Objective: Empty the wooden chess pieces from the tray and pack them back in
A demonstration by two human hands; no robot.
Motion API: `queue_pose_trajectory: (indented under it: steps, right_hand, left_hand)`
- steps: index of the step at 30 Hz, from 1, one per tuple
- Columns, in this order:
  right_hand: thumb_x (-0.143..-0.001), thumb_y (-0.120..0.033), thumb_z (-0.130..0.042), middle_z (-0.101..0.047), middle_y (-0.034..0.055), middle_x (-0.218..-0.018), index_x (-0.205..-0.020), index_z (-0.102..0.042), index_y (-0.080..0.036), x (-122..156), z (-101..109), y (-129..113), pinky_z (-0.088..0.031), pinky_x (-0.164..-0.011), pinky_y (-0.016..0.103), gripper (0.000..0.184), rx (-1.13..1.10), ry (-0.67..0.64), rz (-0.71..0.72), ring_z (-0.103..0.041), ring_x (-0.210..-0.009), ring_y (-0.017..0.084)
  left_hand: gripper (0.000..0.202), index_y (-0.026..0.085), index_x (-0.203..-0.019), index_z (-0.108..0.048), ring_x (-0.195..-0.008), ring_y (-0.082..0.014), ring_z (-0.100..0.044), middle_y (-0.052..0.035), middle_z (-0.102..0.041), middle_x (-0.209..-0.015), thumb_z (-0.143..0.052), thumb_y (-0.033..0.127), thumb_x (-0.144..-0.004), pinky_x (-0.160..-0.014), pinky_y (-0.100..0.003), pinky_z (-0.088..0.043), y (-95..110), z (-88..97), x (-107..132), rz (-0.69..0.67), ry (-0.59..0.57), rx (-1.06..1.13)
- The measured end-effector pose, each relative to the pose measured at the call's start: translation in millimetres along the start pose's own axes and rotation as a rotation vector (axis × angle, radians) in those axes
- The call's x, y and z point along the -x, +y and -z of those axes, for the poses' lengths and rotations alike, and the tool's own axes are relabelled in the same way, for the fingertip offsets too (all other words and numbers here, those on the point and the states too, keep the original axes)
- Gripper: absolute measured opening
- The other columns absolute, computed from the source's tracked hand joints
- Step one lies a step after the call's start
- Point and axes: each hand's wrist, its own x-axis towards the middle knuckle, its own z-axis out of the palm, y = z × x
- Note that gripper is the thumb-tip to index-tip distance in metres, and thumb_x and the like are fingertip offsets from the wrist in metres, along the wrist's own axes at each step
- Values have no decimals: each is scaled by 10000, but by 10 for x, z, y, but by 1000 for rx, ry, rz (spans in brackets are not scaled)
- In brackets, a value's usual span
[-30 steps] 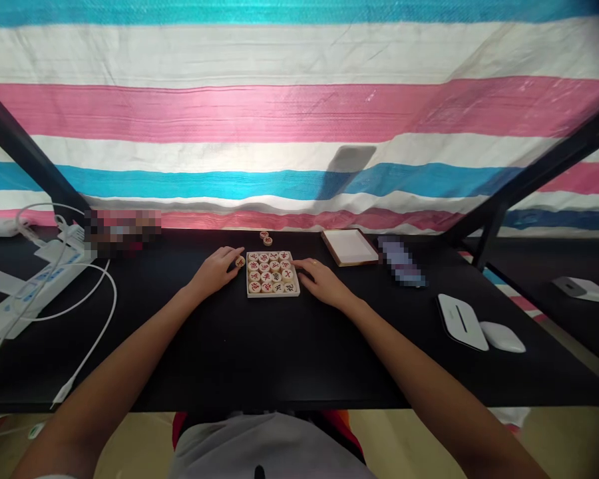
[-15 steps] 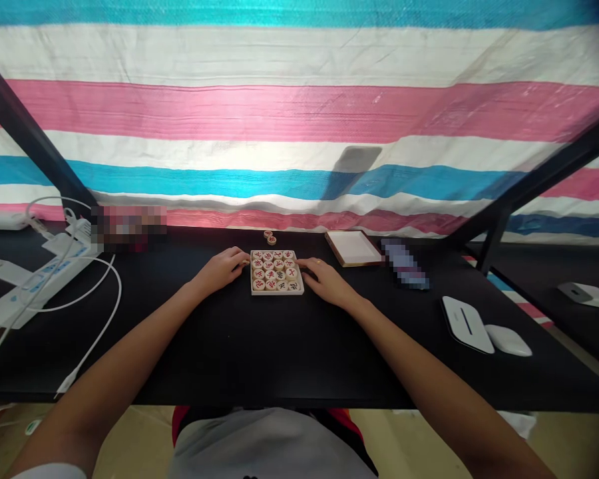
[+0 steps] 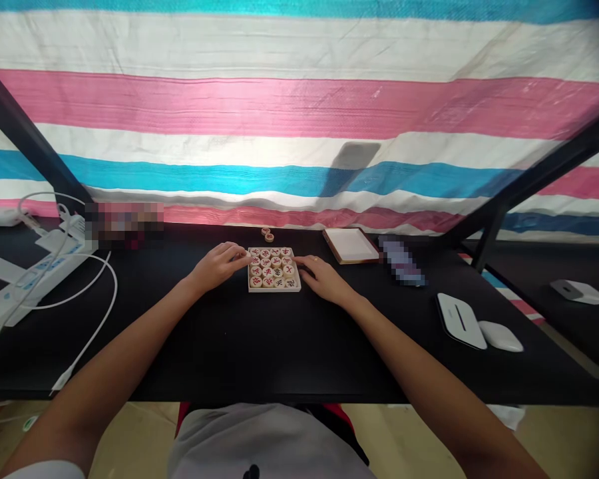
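Observation:
A shallow white box [image 3: 274, 289] stands on the black table and holds rows of round wooden Chinese chess pieces [image 3: 267, 272] with red and black characters. At the box's upper left edge is my left hand [image 3: 218, 265], its fingers drawn together in a pinch; what sits between the fingertips is too small to make out. My right hand [image 3: 324, 279] rests by the right edge, index finger touching the box wall, thumb apart, nothing held. Two more chess pieces [image 3: 269, 237] lie on the table just behind the box.
A box lid [image 3: 354, 246], inner side up, lies at the back right beside a blurred phone-like object [image 3: 402, 261]. Farther right are a white flat device [image 3: 460, 320] and a white mouse-like object [image 3: 500, 336]. A power strip [image 3: 40, 279] with cables [image 3: 97, 326] occupies the left.
My left hand has moved in slightly, its fingertips now over the box's left edge. My right hand stays at the right side. The whole view has shifted a little.

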Motion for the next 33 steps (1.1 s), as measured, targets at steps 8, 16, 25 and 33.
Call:
queue_pose_trajectory:
  steps: [8,16,25,33]
  right_hand:
    - [-886,-136,-428,-617,89,-1117,-1297,-500,-240,6,-2,7,-465,-946,459,431,-4,12,11,-565,-1065,243]
    - [-793,20,-357,-453,112,-1339,-1355,-439,-265,29,43,-59,-484,-959,450,636,16,9,98,-534,-1155,231]
    - [-757,59,-378,-420,86,-1395,-1179,-610,-275,36,21,-61,-490,-946,465,586,37,20,203,-508,-1171,230]
    - [-789,33,-377,-485,101,-1282,-1124,-636,-245,23,-7,-64,-476,-967,454,507,11,77,200,-534,-1128,222]
  left_hand:
    - [236,194,-1118,-626,-852,-156,-598,-64,-665,-933,-543,282,-915,-815,-311,-519,66,-56,-41,187,55,210]
    - [288,177,-993,-698,-838,-178,-619,-50,-696,-879,-621,413,-846,-783,-313,-511,425,-103,-258,523,5,449]
    - [257,197,-1081,-653,-950,-202,-603,-55,-696,-984,-566,347,-890,-881,-355,-434,594,-277,-358,306,-162,281]
    - [163,187,-846,-646,-958,-186,-575,-29,-687,-926,-538,288,-913,-893,-340,-406,633,-324,-362,381,-127,317]
